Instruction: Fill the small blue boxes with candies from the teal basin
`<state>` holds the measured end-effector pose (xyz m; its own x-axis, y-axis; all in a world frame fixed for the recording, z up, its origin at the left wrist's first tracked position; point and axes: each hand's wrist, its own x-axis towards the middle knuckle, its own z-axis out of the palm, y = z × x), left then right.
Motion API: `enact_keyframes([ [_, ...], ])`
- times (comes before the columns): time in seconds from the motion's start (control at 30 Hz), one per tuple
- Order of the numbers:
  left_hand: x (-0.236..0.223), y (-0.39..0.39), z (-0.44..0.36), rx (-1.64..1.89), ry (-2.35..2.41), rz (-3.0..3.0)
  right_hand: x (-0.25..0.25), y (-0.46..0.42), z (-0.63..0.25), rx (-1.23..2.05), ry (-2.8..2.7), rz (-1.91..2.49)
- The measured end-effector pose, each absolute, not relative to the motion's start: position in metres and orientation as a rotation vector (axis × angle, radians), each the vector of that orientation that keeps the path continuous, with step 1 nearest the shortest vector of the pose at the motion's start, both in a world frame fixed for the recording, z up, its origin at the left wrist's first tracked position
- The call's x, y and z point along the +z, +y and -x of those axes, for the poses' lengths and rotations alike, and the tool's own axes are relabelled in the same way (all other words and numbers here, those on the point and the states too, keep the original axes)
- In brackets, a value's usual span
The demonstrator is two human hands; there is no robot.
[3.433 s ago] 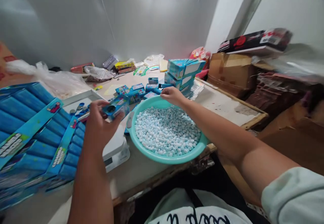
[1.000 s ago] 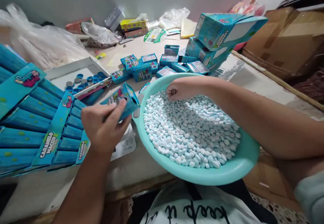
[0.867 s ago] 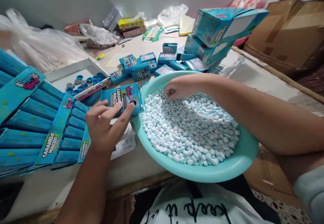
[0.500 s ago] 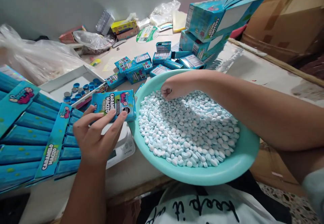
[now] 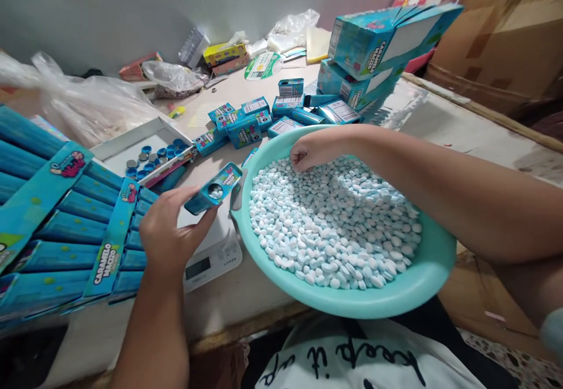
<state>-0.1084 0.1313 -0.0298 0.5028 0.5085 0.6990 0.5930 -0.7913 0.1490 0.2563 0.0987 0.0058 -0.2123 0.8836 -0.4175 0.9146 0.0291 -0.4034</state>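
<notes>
My left hand (image 5: pixel 169 227) grips a small blue candy box (image 5: pixel 204 195) between thumb and fingers, above a white kitchen scale (image 5: pixel 220 260). The box is tilted with its round hole facing me, and pale candies show inside the hole. To the right stands a turquoise basin (image 5: pixel 343 304) holding a heap of white and pale blue candies (image 5: pixel 329 225). My right hand (image 5: pixel 314 149) is curled closed at the basin's far side, low on the candies; what lies inside its fingers is hidden.
At left are large blue display cartons (image 5: pixel 65 219) packed with boxes. A white tray (image 5: pixel 158 128) holds several round caps (image 5: pixel 153 157). Several small blue boxes (image 5: pixel 246 122) lie behind the basin, beside stacked cartons (image 5: pixel 369 43). Plastic bags (image 5: pixel 92 101) and a brown cardboard box (image 5: pixel 492 43) stand farther off.
My right hand has gone from the basin's far rim down into the candies and stayed there. My left hand has turned the candy box from its printed broad face to its holed side.
</notes>
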Motion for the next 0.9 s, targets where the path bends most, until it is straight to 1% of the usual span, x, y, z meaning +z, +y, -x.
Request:
enact_keyframes([
  [0.1, -0.022, 0.131, 0.113, -1.215, -1.455, 2.747, 0.01, 0.095, -0.252, -0.896, 2.194, -1.919],
  [0.17, -0.016, 0.134, 0.118, -1.228, -1.633, 2.935, 0.008, 0.096, -0.25, -0.877, 2.189, -1.899],
  [0.2, -0.013, 0.136, 0.122, -1.211, -1.67, 3.024, 0.006, 0.097, -0.25, -0.864, 2.198, -1.892],
  [0.27, -0.007, 0.137, 0.129, -1.063, -1.702, 3.103, -0.002, 0.1, -0.25, -0.863, 2.245, -1.868],
  [0.43, 0.01, 0.128, 0.143, -0.516, -1.709, 2.904, -0.024, 0.108, -0.255, -0.89, 2.251, -1.883],
  [0.5, 0.014, 0.125, 0.148, -0.403, -1.707, 2.928, -0.027, 0.11, -0.257, -0.922, 2.215, -1.892],
  [0.57, 0.017, 0.123, 0.153, -0.38, -1.75, 2.949, -0.028, 0.111, -0.259, -0.956, 2.167, -1.916],
  [0.67, 0.017, 0.122, 0.158, -0.576, -1.732, 2.936, -0.028, 0.111, -0.258, -0.938, 2.075, -1.977],
  [0.83, 0.01, 0.12, 0.145, -1.196, -1.262, 2.842, -0.036, 0.108, -0.252, -0.873, 2.101, -1.97],
  [0.9, 0.002, 0.123, 0.137, -1.345, -1.205, 2.73, -0.042, 0.107, -0.251, -0.852, 2.141, -1.952],
])
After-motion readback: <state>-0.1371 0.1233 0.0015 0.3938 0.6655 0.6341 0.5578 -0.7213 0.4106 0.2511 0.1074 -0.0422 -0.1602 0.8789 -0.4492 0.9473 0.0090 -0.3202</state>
